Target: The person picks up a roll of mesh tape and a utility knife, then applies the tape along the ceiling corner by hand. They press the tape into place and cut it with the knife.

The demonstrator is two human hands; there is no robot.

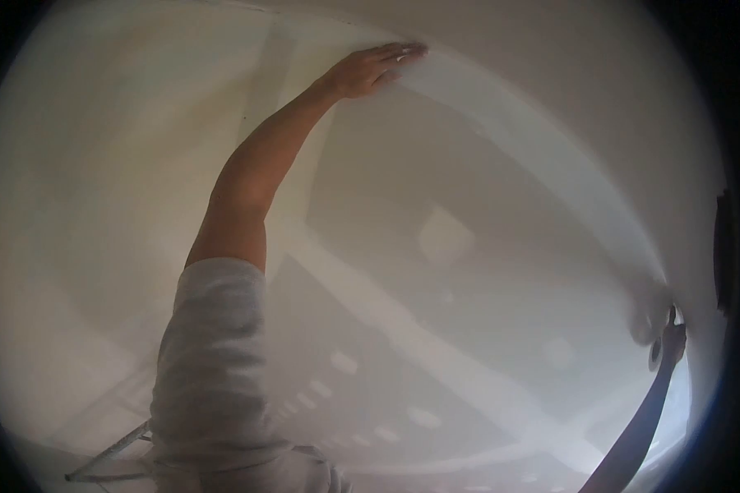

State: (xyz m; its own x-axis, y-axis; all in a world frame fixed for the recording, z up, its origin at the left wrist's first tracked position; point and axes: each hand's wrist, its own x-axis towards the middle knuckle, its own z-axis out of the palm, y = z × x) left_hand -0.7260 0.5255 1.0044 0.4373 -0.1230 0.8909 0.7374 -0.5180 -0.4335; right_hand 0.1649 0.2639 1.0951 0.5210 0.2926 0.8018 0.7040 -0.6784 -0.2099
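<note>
My left hand (370, 71) is raised high to the corner where the wall (370, 189) meets the ceiling (567, 57). Its fingers lie stretched out along the seam, palm toward the surface. Far to the right, my right hand (674, 343) is up at the same corner line, closed around a round roll of tape (655, 353) whose side faces me. A pale band (543, 156) follows the corner between the two hands. The right fingers are small and partly hidden in shadow.
Whitish filler patches (446, 236) and a long filled joint (411, 329) mark the grey wallboard. Low at the left stands a metal frame (111, 460), partly behind my sleeve (218, 353). A dark object (723, 251) sits at the right edge.
</note>
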